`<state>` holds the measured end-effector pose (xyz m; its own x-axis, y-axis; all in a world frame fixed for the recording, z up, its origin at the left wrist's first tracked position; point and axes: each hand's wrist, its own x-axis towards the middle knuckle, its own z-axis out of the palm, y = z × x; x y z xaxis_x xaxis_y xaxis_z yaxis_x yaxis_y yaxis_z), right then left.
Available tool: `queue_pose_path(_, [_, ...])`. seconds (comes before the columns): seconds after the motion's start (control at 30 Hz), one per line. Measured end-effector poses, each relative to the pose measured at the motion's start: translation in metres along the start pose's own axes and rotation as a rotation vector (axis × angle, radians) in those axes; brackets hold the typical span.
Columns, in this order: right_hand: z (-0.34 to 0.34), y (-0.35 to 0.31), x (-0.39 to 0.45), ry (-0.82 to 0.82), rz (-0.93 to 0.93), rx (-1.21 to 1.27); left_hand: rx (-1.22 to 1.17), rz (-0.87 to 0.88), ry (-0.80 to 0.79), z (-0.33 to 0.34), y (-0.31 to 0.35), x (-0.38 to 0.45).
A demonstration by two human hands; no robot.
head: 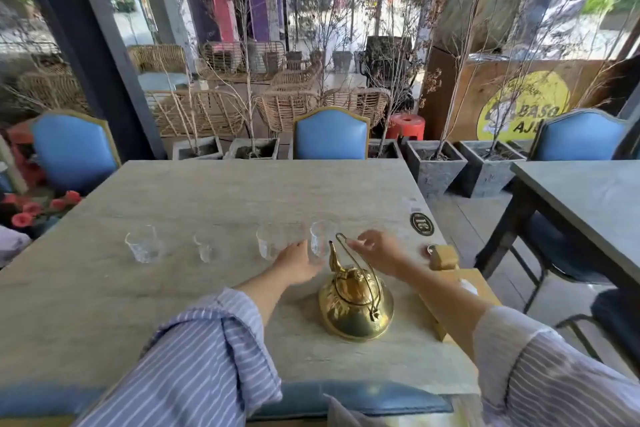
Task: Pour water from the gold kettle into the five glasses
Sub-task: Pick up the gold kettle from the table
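The gold kettle [356, 305] stands on the pale table [173, 288], close in front of me, with its spout pointing away. Its wire handle is raised and leans over the spout. My right hand [379, 251] hovers beyond the kettle with its fingers spread, the fingertips just at the top of the handle. Several clear glasses stand in a row across the table: a left glass [143, 243], a second glass [206, 248], a third glass [268, 242] and a fourth glass [319, 240]. My left hand [298, 262] is wrapped around the base of the fourth glass.
A black round coaster [421, 224], a small wooden block [444, 256] and a wooden box [462, 298] sit by the table's right edge. A blue chair [330, 133] faces me across the table. Another table [588, 204] stands to the right, with concrete planters [434, 166] behind.
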<state>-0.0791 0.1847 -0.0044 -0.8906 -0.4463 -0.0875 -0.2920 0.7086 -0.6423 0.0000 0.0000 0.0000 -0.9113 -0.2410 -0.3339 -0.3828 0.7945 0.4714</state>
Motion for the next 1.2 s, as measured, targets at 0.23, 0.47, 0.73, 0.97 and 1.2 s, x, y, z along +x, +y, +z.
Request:
queue_pose_path(0.23, [0.036,0.016,-0.029,-0.024,0.001,0.391,-0.373,-0.238,-0.129,0.065,-0.001,-0.006])
queue_pose_path(0.47, [0.054,0.025,-0.031,0.053,0.017,0.605,-1.001,-0.385,-0.059,0.104,0.003,-0.008])
queue_pose_path(0.73, [0.059,0.027,-0.027,0.072,0.026,0.703,-1.152,-0.361,-0.019,0.117,0.002,-0.003])
queue_pose_path(0.97, [0.055,0.023,-0.024,0.097,0.036,0.719,-1.124,-0.343,-0.001,0.118,0.002,0.002])
queue_pose_path(1.2, [0.025,0.019,-0.005,0.083,0.108,0.689,-1.039,-0.351,-0.083,0.113,0.014,0.018])
